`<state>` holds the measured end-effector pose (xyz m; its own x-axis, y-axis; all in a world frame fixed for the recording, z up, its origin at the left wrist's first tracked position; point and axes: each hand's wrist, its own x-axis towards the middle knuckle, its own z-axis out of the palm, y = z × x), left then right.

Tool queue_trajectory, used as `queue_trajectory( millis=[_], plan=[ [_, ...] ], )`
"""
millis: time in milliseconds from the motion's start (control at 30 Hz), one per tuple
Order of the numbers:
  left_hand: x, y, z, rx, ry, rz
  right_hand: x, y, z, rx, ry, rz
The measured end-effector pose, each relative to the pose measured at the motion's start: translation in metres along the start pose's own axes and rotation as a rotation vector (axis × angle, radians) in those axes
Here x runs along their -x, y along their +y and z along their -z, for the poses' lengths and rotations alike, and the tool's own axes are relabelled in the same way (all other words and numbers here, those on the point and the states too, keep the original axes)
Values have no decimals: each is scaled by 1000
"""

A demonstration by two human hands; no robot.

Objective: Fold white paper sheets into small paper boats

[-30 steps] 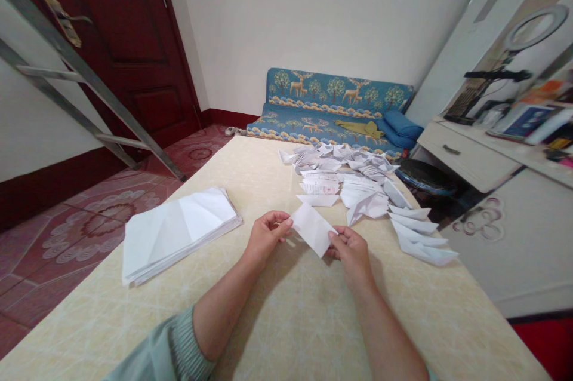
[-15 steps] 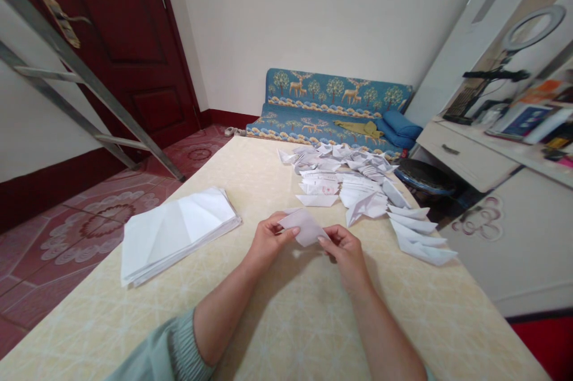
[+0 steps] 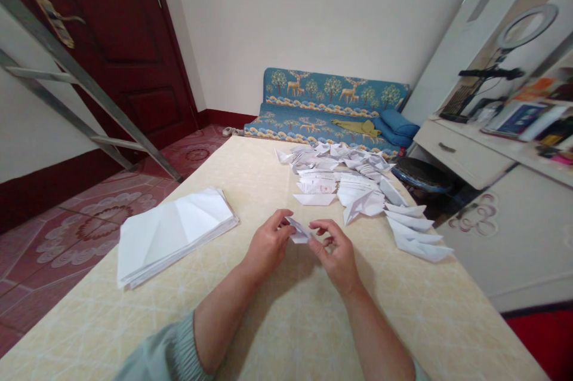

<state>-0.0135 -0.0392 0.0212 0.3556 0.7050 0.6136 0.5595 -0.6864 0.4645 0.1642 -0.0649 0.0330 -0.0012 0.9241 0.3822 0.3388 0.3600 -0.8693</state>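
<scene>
We have a small folded white paper [image 3: 298, 230] pinched in our left hand [image 3: 268, 243], a narrow pointed wedge tilted above the tabletop [image 3: 286, 321].

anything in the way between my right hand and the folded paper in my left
Nothing visible: only a narrow gap separates the right hand from the folded white paper, which the left hand is holding.

Printed paper slips [image 3: 316, 187] on table: print too small to read.

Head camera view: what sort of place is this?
Probably a room in a home, perhaps a living room or bedroom: a blue patterned sofa, a dark red door, and a ring light.
</scene>
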Motion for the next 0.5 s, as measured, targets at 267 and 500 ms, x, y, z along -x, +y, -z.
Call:
queue_trajectory(
  millis=[267,500],
  plan=[
    [1,1,-2,22,-72,-70,-3,26,-8,-87,227,-234],
    [2,0,-2,78,-273,-108,-8,42,2,-78,259,-387]
  ],
)
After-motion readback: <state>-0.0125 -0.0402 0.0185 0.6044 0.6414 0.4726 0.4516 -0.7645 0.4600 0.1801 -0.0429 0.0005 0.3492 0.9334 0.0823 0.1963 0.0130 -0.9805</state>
